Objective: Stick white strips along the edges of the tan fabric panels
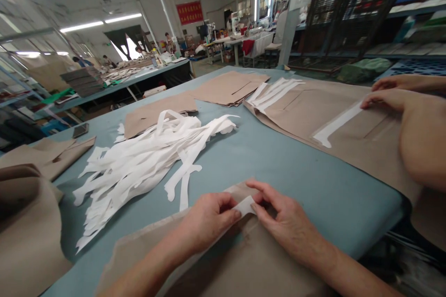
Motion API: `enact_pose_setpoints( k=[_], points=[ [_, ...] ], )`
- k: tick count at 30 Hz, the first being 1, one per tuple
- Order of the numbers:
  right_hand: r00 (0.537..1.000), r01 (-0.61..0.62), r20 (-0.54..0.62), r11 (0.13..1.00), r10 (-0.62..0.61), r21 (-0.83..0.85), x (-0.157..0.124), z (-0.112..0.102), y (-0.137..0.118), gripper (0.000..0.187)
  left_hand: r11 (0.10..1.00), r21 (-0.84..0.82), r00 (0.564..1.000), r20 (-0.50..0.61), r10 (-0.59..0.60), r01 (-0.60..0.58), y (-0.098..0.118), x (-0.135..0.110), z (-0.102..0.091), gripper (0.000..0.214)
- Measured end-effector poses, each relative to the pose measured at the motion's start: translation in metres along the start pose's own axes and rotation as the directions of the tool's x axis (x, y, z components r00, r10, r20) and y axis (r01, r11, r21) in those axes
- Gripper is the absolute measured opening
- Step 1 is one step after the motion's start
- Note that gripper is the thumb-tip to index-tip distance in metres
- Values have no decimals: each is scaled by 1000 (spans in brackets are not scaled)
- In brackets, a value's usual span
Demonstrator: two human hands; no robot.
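Both of my hands pinch one white strip point(245, 206) at the near edge of the table. My left hand point(212, 216) has thumb and fingers closed on it from the left. From the right, my right hand point(278, 216) grips its end between thumb and fingertips. Below the strip lies a beige fabric panel point(139, 248), its edge running under my hands. Just beyond my left hand spreads a loose heap of white strips point(146, 158) with curved ends. Part of the held strip is hidden behind my left fingers.
At right, another person's hands point(390, 95) touch a white strip point(337, 123) on a beige panel point(303, 116). More beige panels point(226, 86) lie toward the back of the blue table point(278, 162). Folded fabric point(28, 232) is at left, near a phone point(80, 130).
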State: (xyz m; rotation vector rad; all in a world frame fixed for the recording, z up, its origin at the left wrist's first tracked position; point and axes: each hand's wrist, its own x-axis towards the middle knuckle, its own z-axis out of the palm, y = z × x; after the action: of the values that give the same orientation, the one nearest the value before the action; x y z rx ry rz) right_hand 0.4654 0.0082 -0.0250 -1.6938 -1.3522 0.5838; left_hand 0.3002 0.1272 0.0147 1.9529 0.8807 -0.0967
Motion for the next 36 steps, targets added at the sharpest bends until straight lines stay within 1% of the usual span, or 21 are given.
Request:
enact_pose_setpoints(
  k=[2, 5, 7, 9, 11, 13, 14, 16, 18, 25, 28, 31, 33, 36],
  points=[
    [1000, -1, -17, 1000, 1, 31, 0, -3, 2, 36, 999, 46, 999, -44, 22, -20, -1, 8, 2, 19],
    [993, 34, -113, 996, -24, 86, -5, -13, 6, 34, 997, 76, 997, -74, 16, -11, -4, 14, 3, 18],
    [987, 89, -139, 995, -83, 35, -12, -20, 9, 27, 997, 76, 998, -62, 2, 2, -6, 15, 2, 18],
    [982, 170, -67, 981, -177, -89, -21, -24, 11, 18, 997, 77, 999, -44, -7, 11, -6, 16, 2, 21],
    [963, 268, 40, 938, -266, -219, -27, -24, 12, 14, 998, 52, 999, -33, -16, 17, -4, 17, 1, 24],
    [944, 331, 101, 895, -315, -300, -30, -22, 12, 14, 999, -44, 1000, -19, -20, 19, 2, 19, 1, 23],
    [938, 346, 113, 881, -327, -322, -30, -20, 12, 14, 994, -109, 1000, -10, -20, 19, 5, 21, 1, 22],
    [935, 354, 124, 872, -331, -338, -28, -18, 12, 15, 974, -226, 1000, 14, -19, 22, 12, 23, 2, 20],
    [931, 366, 128, 867, -343, -339, -27, -16, 12, 16, 965, -261, 999, 37, -22, 31, 18, 26, 3, 20],
    [895, 423, 12, 841, -446, -338, -31, -12, 14, 18, 982, -169, 993, 103, -64, 80, 17, 45, 3, 35],
    [898, 388, -71, 858, -434, -336, -33, -18, 17, 17, 985, -147, 991, 113, -73, 89, 18, 49, 0, 38],
    [896, 337, -154, 863, -417, -376, -32, -29, 23, 7, 983, -155, 988, 130, -77, 97, 22, 50, -3, 42],
    [895, 322, -152, 842, -420, -433, -28, -35, 26, 16, 981, -168, 987, 137, -79, 101, 23, 50, -4, 44],
    [896, 339, -86, 795, -436, -502, -21, -39, 28, 25, 976, -188, 988, 134, -81, 106, 23, 52, -2, 45]
  ],
)
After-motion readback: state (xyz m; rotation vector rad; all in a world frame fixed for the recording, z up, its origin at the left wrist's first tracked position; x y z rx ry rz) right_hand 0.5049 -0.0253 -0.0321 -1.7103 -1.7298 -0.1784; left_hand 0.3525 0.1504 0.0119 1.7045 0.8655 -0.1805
